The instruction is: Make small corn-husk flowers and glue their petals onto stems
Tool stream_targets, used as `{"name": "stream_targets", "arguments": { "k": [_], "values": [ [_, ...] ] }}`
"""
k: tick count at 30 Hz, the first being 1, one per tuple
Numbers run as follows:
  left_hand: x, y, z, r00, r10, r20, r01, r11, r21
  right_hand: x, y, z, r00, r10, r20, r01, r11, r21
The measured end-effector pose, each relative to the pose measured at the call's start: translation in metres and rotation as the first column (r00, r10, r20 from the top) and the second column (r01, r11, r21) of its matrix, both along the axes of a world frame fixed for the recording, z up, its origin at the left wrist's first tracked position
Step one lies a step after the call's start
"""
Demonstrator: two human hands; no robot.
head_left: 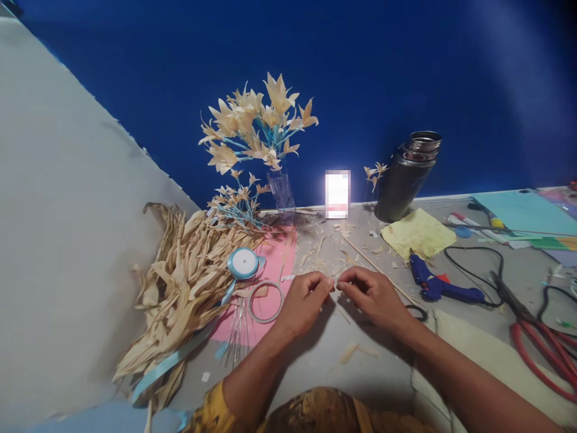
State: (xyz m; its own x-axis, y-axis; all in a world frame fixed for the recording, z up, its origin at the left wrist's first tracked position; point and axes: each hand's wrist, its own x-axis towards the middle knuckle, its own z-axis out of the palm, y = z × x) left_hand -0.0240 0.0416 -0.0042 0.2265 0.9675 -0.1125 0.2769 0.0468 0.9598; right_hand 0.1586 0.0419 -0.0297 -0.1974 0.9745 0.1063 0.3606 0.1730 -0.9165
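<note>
Over the middle of the table, my left hand [311,299] and my right hand [370,299] meet fingertip to fingertip. Both are closed in a pinch, and whatever sits between the fingers is too small to make out. Pale husk scraps [356,352] lie on the table below them. To the left of my left hand is a roll of tape [265,302], with a blue ribbon spool [243,263] just behind it on pink paper [288,252]. A blue glue gun [439,285] rests to the right of my right hand.
Dried corn husks [180,288] are heaped at left. Husk flowers [256,120] stand in a clear vase [282,192] near the blue wall. A dark flask [408,177], a bright blurred screen [338,193] and yellow paper [419,233] are at the back. Red-handled scissors [536,343] lie at right.
</note>
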Motion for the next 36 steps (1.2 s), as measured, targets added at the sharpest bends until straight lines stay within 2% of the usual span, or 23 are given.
{"name": "stream_targets", "arguments": {
  "k": [5,9,12,14,21,27,29,32,34,36],
  "values": [
    [0.005,0.002,-0.007,0.976,0.073,0.204,-0.041,0.987,-0.157,0.002,0.001,0.002,0.998,-0.023,0.057,0.018,0.996,0.083],
    [0.005,0.004,-0.007,0.928,0.162,0.335,-0.108,0.979,-0.172,0.001,0.003,0.003,0.997,-0.063,-0.05,0.062,0.998,-0.03],
    [0.007,0.001,-0.006,0.929,0.203,0.308,-0.187,0.979,-0.079,-0.001,0.005,0.003,0.982,-0.08,-0.169,0.048,0.981,-0.186],
    [0.009,-0.003,-0.006,0.941,0.21,0.264,-0.217,0.976,-0.001,-0.002,0.005,0.002,0.973,-0.087,-0.215,0.032,0.969,-0.245],
    [0.017,-0.01,-0.009,0.988,0.137,0.064,-0.15,0.949,0.277,0.0,0.003,0.004,0.975,-0.012,-0.22,-0.036,0.976,-0.214],
    [0.016,-0.01,-0.013,0.989,0.146,-0.029,-0.125,0.921,0.37,0.002,0.003,0.008,0.957,0.008,-0.289,-0.09,0.957,-0.274],
    [0.016,-0.01,-0.012,0.991,0.132,-0.031,-0.112,0.926,0.361,0.002,0.004,0.008,0.948,0.011,-0.319,-0.117,0.942,-0.316],
    [0.016,-0.009,-0.01,0.993,0.116,0.015,-0.116,0.964,0.241,0.002,0.005,0.004,0.939,-0.017,-0.344,-0.115,0.925,-0.361],
    [0.016,-0.008,-0.009,0.99,0.129,0.062,-0.137,0.979,0.152,0.002,0.005,0.003,0.94,-0.039,-0.339,-0.093,0.926,-0.366],
    [0.016,-0.007,-0.009,0.985,0.151,0.086,-0.161,0.98,0.121,0.002,0.004,0.002,0.952,-0.034,-0.304,-0.075,0.938,-0.339]
  ]
}}
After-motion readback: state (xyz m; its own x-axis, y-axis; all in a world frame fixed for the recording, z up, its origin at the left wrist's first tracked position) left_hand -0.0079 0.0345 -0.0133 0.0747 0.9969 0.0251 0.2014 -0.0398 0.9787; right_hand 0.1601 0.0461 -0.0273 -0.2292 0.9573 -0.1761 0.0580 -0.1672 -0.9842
